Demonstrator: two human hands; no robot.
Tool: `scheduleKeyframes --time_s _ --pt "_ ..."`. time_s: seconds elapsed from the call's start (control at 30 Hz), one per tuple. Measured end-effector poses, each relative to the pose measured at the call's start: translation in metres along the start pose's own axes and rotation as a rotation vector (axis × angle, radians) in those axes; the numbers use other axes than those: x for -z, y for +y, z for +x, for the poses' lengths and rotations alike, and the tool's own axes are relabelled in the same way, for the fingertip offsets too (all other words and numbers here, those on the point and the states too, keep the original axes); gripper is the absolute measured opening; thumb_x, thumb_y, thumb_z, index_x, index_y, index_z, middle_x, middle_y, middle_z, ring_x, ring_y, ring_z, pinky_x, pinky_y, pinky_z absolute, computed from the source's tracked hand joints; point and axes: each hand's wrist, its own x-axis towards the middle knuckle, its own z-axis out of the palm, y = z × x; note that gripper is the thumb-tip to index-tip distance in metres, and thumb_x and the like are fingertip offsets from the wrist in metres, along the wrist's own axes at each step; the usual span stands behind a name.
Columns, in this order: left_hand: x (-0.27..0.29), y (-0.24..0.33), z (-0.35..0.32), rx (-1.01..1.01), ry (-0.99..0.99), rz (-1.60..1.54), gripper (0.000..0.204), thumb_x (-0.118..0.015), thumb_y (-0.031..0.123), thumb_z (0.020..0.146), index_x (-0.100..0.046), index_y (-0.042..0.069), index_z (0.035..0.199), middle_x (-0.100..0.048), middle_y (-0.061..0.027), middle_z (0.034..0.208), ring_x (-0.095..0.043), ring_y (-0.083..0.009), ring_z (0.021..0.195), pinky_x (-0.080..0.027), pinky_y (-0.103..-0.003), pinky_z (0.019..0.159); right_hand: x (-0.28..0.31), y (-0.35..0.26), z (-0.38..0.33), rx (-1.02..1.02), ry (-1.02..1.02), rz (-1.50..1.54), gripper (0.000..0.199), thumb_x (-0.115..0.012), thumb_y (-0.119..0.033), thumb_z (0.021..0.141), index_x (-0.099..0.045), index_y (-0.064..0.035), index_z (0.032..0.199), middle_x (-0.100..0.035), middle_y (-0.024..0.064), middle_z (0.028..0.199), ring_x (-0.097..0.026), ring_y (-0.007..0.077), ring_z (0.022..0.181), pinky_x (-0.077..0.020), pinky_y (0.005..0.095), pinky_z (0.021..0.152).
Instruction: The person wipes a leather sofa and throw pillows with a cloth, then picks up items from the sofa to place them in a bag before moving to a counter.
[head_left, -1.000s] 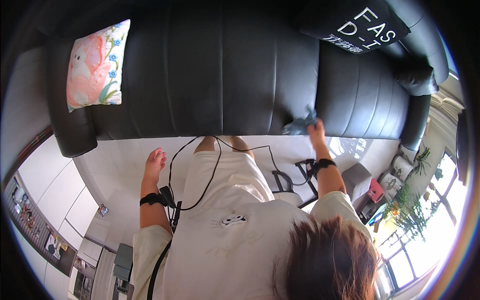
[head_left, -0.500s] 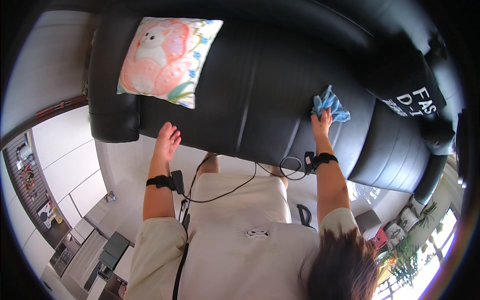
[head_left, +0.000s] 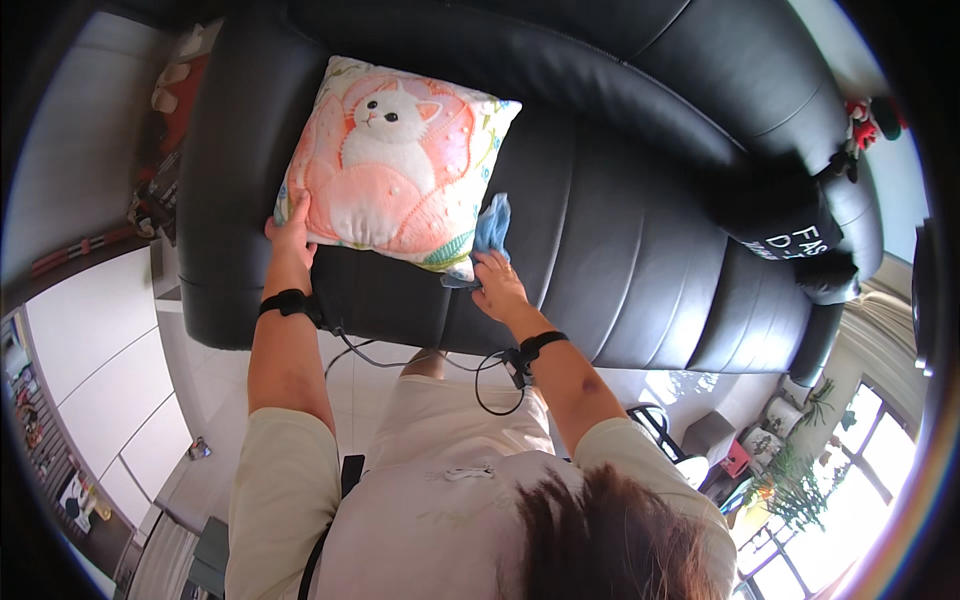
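On sofa (head_left: 640, 230) | left hand (head_left: 291, 230) grips cushion (head_left: 395, 165) | right hand (head_left: 497, 285) grips cloth (head_left: 491, 225)

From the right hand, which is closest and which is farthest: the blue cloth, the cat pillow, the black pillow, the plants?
Seen from the head view, starting at the right hand:
1. Blue cloth, under the fingers, touching.
2. Cat pillow, just to its left on the sofa seat.
3. Black pillow, far right on the sofa.
4. Plants, down on the floor at lower right.

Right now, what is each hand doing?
Left hand: gripping the cat cushion by its edge.
Right hand: pressing a blue cloth on the black sofa.
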Motion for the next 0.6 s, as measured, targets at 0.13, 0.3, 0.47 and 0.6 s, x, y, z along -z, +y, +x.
scheduleKeyframes --time_s 0.13,0.3,0.47,0.6 --pt "0.004 0.012 -0.021 -0.092 -0.229 -0.169 0.058 -0.074 0.033 0.076 -0.047 -0.001 0.115 -0.058 -0.0091 0.105 -0.056 -0.0189 0.092 -0.044 -0.03 0.079 -0.005 0.04 -0.007 -0.436 0.394 0.444 0.031 -0.06 -0.016 0.076 -0.051 -0.0044 0.103 -0.059 0.0099 0.081 -0.057 0.0231 0.079 -0.046 0.0369 0.07" --pt "0.042 0.046 -0.062 -0.684 -0.285 -0.194 0.03 -0.064 0.021 0.085 -0.054 -0.002 0.101 -0.057 -0.0058 0.091 -0.053 -0.0112 0.078 -0.043 -0.025 0.07 0.1 0.104 -0.015 -0.712 1.02 1.095 0.024 -0.055 -0.018 0.084 -0.049 -0.0066 0.104 -0.054 0.0041 0.088 -0.05 0.0144 0.08 -0.0413 0.0294 0.071" --pt "0.167 0.049 -0.004 -0.815 0.055 -0.053 0.019 -0.064 0.016 0.085 -0.052 0.003 0.092 -0.055 -0.0023 0.088 -0.05 -0.011 0.079 -0.041 -0.024 0.071 0.19 0.198 0.029 -0.731 1.165 0.965 0.035 -0.055 -0.019 0.083 -0.045 -0.0058 0.114 -0.057 0.0057 0.095 -0.052 0.0149 0.083 -0.0427 0.031 0.072" --pt "0.191 0.028 0.04 -0.902 0.22 0.319 0.017 -0.06 0.017 0.087 -0.051 0.002 0.088 -0.053 -0.0014 0.079 -0.047 -0.0093 0.073 -0.041 -0.024 0.067 0.191 0.243 0.12 -0.784 0.965 0.98 0.026 -0.057 -0.021 0.08 -0.061 -0.0084 0.102 -0.059 0.0018 0.082 -0.055 0.0157 0.075 -0.0424 0.0304 0.068"
